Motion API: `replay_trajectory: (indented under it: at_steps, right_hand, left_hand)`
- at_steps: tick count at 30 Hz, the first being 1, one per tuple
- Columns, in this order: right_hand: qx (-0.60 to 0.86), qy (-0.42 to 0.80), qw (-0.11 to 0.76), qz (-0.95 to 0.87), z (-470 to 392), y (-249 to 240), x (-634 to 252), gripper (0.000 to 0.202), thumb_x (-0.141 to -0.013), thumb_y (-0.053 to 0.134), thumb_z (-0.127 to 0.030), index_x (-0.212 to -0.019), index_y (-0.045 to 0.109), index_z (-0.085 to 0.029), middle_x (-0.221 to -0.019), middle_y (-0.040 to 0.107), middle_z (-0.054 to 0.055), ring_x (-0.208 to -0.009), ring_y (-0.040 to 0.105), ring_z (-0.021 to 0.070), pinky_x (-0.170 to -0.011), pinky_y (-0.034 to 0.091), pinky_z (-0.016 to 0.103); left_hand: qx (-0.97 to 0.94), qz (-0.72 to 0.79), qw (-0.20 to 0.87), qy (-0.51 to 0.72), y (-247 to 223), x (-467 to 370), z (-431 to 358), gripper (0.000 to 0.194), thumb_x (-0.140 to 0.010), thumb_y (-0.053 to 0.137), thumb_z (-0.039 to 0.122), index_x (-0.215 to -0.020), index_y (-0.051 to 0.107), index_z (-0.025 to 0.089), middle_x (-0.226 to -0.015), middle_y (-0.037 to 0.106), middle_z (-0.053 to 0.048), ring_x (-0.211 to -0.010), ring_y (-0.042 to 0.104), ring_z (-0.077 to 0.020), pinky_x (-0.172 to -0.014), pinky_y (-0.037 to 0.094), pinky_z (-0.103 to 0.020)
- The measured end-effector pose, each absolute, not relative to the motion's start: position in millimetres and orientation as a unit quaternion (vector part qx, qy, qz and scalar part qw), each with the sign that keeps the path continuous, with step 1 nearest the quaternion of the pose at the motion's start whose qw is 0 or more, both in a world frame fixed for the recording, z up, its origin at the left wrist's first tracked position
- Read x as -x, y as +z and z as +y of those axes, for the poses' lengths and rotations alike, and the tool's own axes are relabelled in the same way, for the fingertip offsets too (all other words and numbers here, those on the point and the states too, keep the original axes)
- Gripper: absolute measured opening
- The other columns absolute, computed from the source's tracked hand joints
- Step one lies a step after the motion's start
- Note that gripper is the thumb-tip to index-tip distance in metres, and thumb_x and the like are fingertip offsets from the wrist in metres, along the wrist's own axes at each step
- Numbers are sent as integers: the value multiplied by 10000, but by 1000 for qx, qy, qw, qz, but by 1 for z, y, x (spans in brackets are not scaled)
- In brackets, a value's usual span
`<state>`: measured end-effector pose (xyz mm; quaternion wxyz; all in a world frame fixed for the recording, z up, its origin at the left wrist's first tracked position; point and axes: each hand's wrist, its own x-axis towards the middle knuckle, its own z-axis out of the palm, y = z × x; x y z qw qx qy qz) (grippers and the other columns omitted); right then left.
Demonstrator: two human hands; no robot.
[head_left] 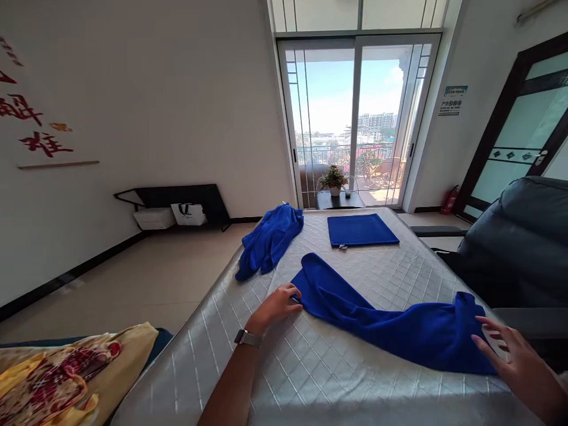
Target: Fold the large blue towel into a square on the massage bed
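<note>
A long, rumpled blue cloth (377, 319) lies across the quilted white mattress (337, 370) in front of me. My left hand (279, 305) is closed at the cloth's left end, thumb and fingers pinching its edge. At the other end is my right hand (510, 355), its fingers spread at the cloth's edge; whether they touch it I cannot tell. Farther back, a flat, neatly squared blue cloth (364, 229) with a small white label lies on the mattress. A crumpled blue cloth (273, 236) rests at the mattress's far left edge.
A patterned yellow and red blanket (75, 378) is at lower left. Beyond the mattress stand a small dark table (339, 202) with a potted plant (334, 180) and glass sliding doors (355, 124). A dark armchair (523, 231) flanks the right side. White bags and a black frame (217, 204) line the wall.
</note>
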<state>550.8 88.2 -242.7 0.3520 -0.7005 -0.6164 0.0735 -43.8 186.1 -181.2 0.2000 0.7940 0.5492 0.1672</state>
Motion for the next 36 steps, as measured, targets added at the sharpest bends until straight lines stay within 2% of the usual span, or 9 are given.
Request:
replay_trajectory:
  at_steps: [3, 6, 16, 19, 22, 25, 30, 33, 36]
  right_hand:
    - [592, 105, 277, -750, 83, -245, -507, 449, -861, 617, -636, -1236, 683, -397, -1342, 655, 50, -1202, 648, 340, -999, 568, 527]
    - [549, 121, 219, -798, 89, -236, -475, 345, -926, 579, -584, -1112, 746, -347, -1255, 697, 50, -1112, 684, 292, -978, 570, 453]
    - [528, 270, 211, -777, 141, -168, -496, 367, -954, 529, -591, -967, 715, -275, -991, 750, 50, -918, 700, 245, -829, 558, 337]
    - [558, 220, 267, -754, 197, -129, -490, 396, -938, 515, -593, -1007, 716, -260, -998, 756, 71, -923, 704, 257, -851, 560, 363]
    - [633, 33, 359, -685, 242, -113, -470, 428, -945, 441, -528, -1020, 714, -208, -1072, 733, 141, -952, 694, 296, -926, 534, 460]
    - [615, -18, 372, -695, 240, -128, -448, 421, -961, 402, -473, -1071, 705, -202, -1104, 714, 146, -966, 681, 283, -954, 521, 467]
    - [545, 150, 203, -799, 175, -190, -450, 349, -935, 507, -546, -1029, 733, -297, -1068, 734, 55, -888, 697, 241, -834, 560, 383]
    - [573, 120, 195, -787, 157, -213, -477, 382, -898, 544, -550, -1075, 735, -270, -1166, 718, 88, -1025, 688, 286, -927, 534, 430]
    - [597, 76, 175, -779, 158, -214, -501, 363, -891, 526, -550, -968, 724, -255, -1076, 739, 84, -1006, 691, 297, -911, 526, 440]
  left_hand:
    - [-790, 558, 198, 158, -181, 43, 188, 225, -833, 701, 423, -982, 744, 260, -1128, 685, -43, -1082, 614, -231, -961, 456, -320]
    - [-789, 561, 200, 152, -181, 46, 189, 202, -864, 656, 425, -937, 743, 258, -1056, 695, -36, -1034, 612, -218, -927, 458, -309]
    - [-782, 568, 237, 95, -168, 60, 180, 149, -720, 672, 360, -732, 736, 226, -859, 708, 3, -882, 621, -196, -800, 450, -268]
    - [-775, 570, 257, 87, -167, 64, 178, 129, -670, 654, 332, -682, 702, 212, -778, 686, 12, -790, 619, -181, -701, 440, -252]
    - [-760, 581, 278, 91, -166, 67, 176, 144, -643, 640, 335, -679, 680, 202, -742, 666, 11, -742, 611, -178, -639, 416, -252]
    - [-749, 588, 292, 91, -166, 70, 175, 161, -638, 635, 355, -676, 660, 201, -708, 643, 16, -710, 590, -175, -611, 393, -259]
    - [-749, 583, 304, 87, -168, 74, 176, 209, -599, 674, 357, -746, 666, 209, -730, 599, 32, -711, 547, -163, -600, 374, -251]
    - [-750, 583, 302, 78, -168, 75, 177, 179, -598, 638, 348, -711, 639, 208, -716, 585, 31, -714, 543, -165, -611, 382, -255]
    - [-756, 579, 291, 94, -162, 72, 175, 138, -648, 578, 337, -706, 601, 214, -718, 601, 25, -728, 565, -175, -647, 416, -269]
